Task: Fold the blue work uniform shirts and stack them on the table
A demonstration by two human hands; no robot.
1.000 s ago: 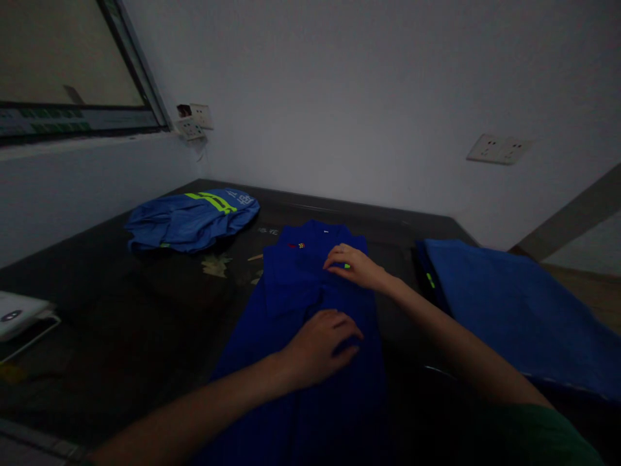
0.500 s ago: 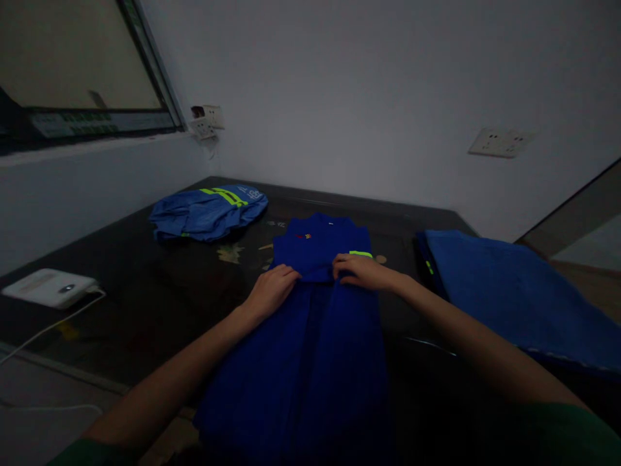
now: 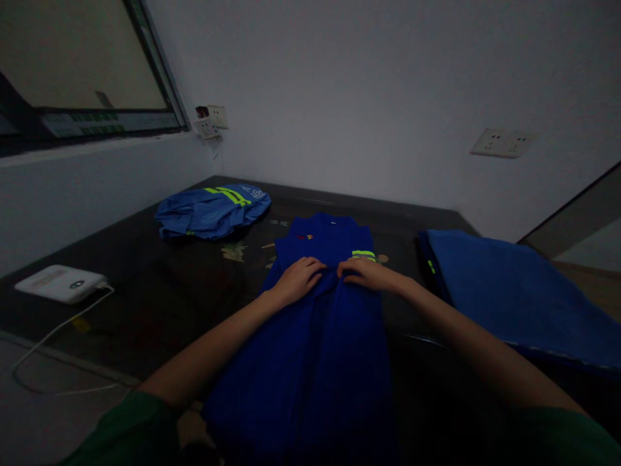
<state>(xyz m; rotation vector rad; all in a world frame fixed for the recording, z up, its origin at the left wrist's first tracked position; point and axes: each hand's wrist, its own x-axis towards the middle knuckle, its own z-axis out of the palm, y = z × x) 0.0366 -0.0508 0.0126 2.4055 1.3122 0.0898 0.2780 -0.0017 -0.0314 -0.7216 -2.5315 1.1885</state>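
Observation:
A deep blue work jacket (image 3: pixel 325 236) lies on the dark table, collar away from me, with small red and yellow chest embroidery and a yellow-green reflective strip at its right side. More blue cloth runs from it toward me; whether this is one garment or two I cannot tell. Across the middle, my left hand (image 3: pixel 301 278) has its fingers curled down on the cloth. My right hand (image 3: pixel 366 273) pinches the cloth just to the right, over the reflective strip's lower edge. The fingertips of both hands are partly hidden in the folds.
A crumpled lighter blue garment (image 3: pixel 213 213) with reflective stripes lies at the back left. Folded blue clothes (image 3: pixel 514 291) are stacked at the right. A white device (image 3: pixel 61 283) with a cable sits at the left edge. Walls border the table behind and left.
My left hand has moved right and slightly up the cloth, closer to my right hand. The cloth between them has bunched a little, and more of the reflective strip shows.

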